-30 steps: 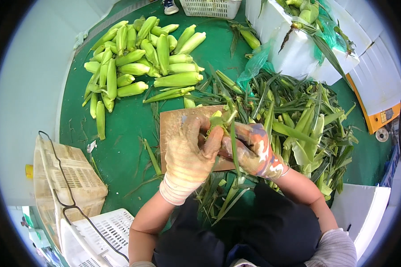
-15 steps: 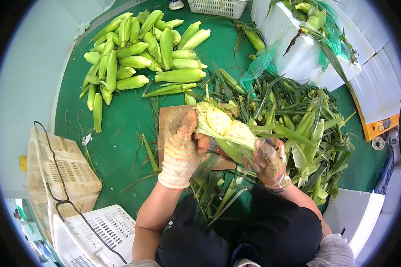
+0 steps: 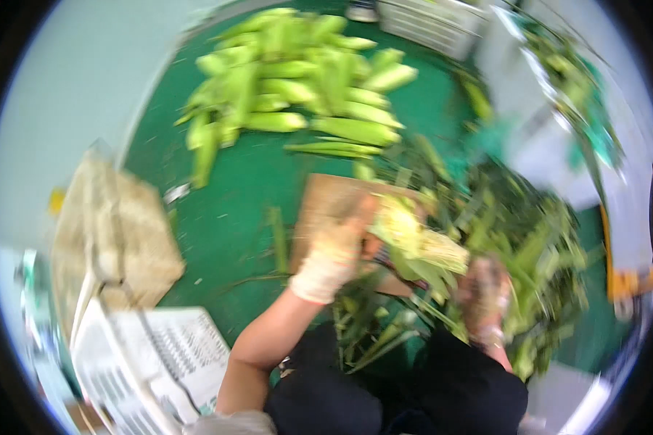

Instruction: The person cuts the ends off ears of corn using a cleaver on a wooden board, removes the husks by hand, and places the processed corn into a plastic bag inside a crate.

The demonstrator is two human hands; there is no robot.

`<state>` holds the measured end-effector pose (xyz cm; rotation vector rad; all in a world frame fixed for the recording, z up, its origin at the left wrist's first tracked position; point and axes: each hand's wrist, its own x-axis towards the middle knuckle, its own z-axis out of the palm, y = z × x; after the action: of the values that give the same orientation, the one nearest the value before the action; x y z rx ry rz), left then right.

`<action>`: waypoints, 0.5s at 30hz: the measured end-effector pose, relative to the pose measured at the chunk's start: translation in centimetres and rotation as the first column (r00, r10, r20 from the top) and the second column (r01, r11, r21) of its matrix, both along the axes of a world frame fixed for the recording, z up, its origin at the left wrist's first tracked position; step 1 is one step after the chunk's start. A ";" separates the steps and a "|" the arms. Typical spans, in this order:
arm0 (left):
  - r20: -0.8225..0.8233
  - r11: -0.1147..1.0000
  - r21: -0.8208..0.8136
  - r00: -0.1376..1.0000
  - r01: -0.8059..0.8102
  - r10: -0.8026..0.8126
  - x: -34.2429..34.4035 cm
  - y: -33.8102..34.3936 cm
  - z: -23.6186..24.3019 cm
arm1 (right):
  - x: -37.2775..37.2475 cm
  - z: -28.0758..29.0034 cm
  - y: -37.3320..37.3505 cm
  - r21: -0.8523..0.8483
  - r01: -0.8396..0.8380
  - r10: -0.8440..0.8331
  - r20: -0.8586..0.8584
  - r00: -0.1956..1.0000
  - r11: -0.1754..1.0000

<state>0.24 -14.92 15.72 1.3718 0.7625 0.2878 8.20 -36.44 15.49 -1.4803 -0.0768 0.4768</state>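
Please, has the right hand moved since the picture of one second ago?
Yes. Judged against the brown board, the right hand went rightward: earlier its fingers overlapped the board; now it is beyond the board's right side.

Gloved hands (image 3: 345,235) blurred; left grips part-husked cob (image 3: 406,230) over brown board (image 3: 313,214), corn pile (image 3: 290,90) beyond

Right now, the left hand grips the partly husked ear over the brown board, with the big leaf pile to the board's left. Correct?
Not quite: the big leaf pile lies right of the brown board, not left, as the head view shows. The left hand does grip the partly husked ear over the board.
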 end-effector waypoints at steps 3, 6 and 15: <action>0.210 0.965 0.238 0.976 -0.113 0.063 0.8 4.3 3.8 | 4.4 -1.5 -2.3 0.186 0.173 -0.178 0.010 0.984 0.967; 0.146 0.625 0.671 0.897 -0.399 0.416 -3.1 10.8 12.0 | 6.8 -5.6 -4.1 -0.102 0.106 -0.077 0.252 0.965 0.989; 0.646 0.218 0.496 0.525 -0.840 0.554 -11.6 31.0 12.4 | 9.9 -11.4 2.1 -0.650 -0.270 0.642 0.440 0.628 0.710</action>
<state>-11.39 16.10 28.17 1.5874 0.9985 1.7993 18.12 -34.39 4.08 -2.1450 -1.0051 0.4022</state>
